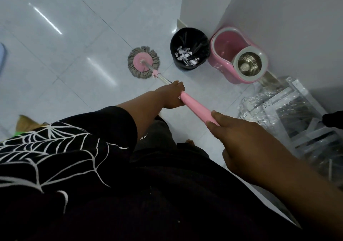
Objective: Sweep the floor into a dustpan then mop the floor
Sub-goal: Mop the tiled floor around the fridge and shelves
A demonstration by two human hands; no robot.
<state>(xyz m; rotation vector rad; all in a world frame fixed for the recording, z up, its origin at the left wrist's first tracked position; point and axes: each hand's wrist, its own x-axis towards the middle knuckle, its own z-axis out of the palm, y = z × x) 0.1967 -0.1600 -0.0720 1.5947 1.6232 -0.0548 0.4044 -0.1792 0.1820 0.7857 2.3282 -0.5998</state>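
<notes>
A pink spin mop stands slanted in front of me. Its round grey-fringed head (pixel 143 61) rests flat on the pale tiled floor (pixel 65 42). A metal shaft runs back into a pink handle (pixel 196 108). My left hand (pixel 171 95) grips the shaft where the pink handle begins. Closer to me, my right hand (pixel 241 138) holds the handle's near end, fingers wrapped around it. A pink mop bucket (pixel 222 62) with a steel spinner basket (pixel 248 64) stands against the wall, to the right of the mop head.
A black-lined bin (pixel 189 36) holding paper scraps stands between the mop head and the bucket. Plastic-wrapped metal parts (pixel 289 114) lie along the wall at right. A straw broom's tip (pixel 25 122) shows at the left edge. The wall corner rises at top right.
</notes>
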